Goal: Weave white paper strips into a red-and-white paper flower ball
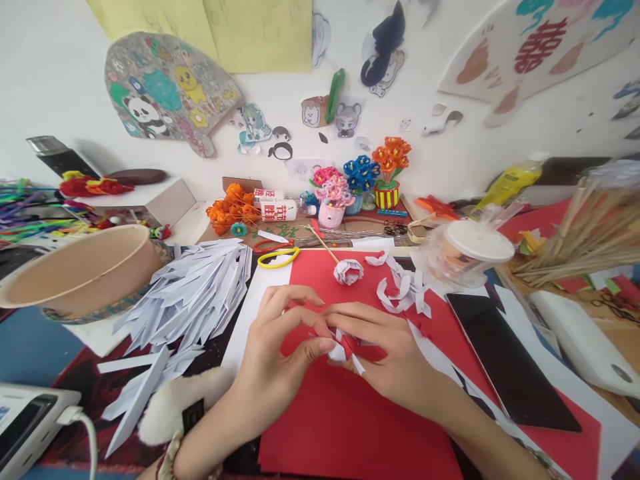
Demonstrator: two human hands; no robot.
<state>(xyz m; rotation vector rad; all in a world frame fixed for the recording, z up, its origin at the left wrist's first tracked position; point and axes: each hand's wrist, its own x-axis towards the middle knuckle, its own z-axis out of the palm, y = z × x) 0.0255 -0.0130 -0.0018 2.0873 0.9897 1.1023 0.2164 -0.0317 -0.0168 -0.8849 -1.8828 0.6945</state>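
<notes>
My left hand (280, 347) and my right hand (385, 350) meet over a red paper sheet (350, 420) and pinch a small folded red-and-white paper piece (345, 348) between their fingertips. Both hands are closed on it. Just beyond them a finished white paper rose on a thin wooden stick (348, 271) lies on the red sheet. Curled white paper strips (403, 290) sit to the right of the rose.
A heap of folded white paper strips (195, 293) lies at left beside a tan bowl (75, 270). A black tablet (505, 353), a lidded plastic cup (470, 250) and wooden sticks (580, 233) are at right. Scissors (275, 252) and small flower pots (350, 187) stand behind.
</notes>
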